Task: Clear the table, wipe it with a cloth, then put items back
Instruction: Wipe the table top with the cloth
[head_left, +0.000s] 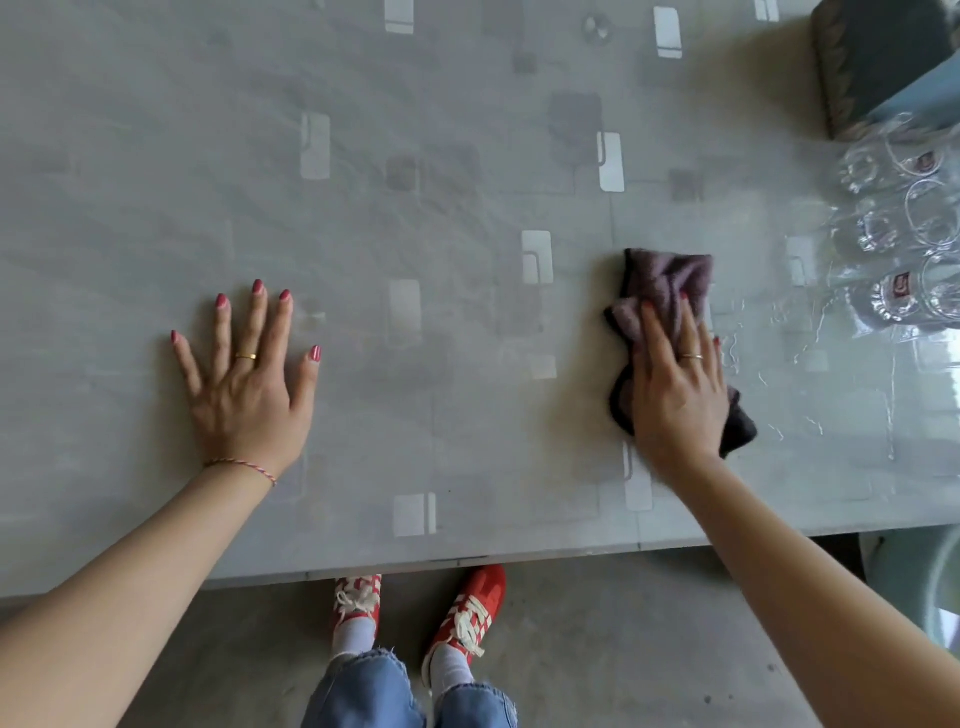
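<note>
Wiping stage, per judgement; table (467, 104) mostly bare.
- Left hand (249, 374): fingers spread flat, pressing tabletop nr front edge, left of centre; grasping nothing.
- Right hand (675, 384): fingers straight, pressing purple cloth (665, 280) onto top, right of centre, nr front edge; not curled round it.
- Drinking glasses (904, 228): clustered at right edge, lying on clear plastic cover; just beside cloth's far-right side.
- Dark box (878, 57): far right corner.
Risk: wipe stroke swinging rightward could knock glasses w/ cloth or wrist, toppling them off the edge; not yet cleared away.
</note>
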